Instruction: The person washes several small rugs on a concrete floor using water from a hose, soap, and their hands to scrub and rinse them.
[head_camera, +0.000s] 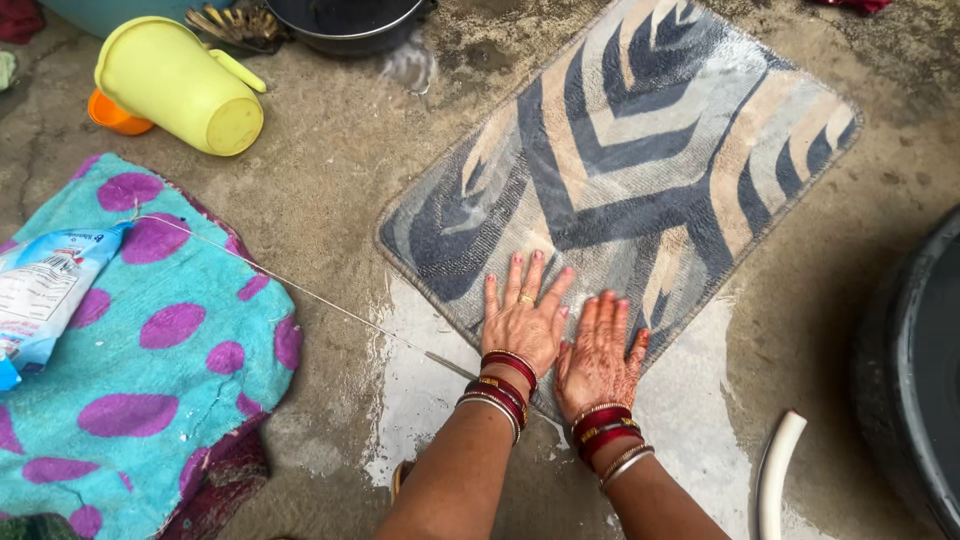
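A wet rectangular mat (640, 150) with a blue, grey and beige chevron pattern lies flat on the concrete floor. My left hand (525, 315) presses flat on its near edge, fingers spread, with a ring and red bangles at the wrist. My right hand (600, 355) lies flat right beside it on the same edge, palm down, also with bangles. Neither hand holds anything. Milky water (420, 390) pools on the floor under the mat's near corner.
A turquoise towel with purple spots (150, 350) lies at left with a blue-white packet (45, 290) on it. A yellow jug (185, 85) lies on its side over an orange cup (110, 115). A dark pot (345, 20), a black tub (915, 380) and a white hose end (775, 475) are around.
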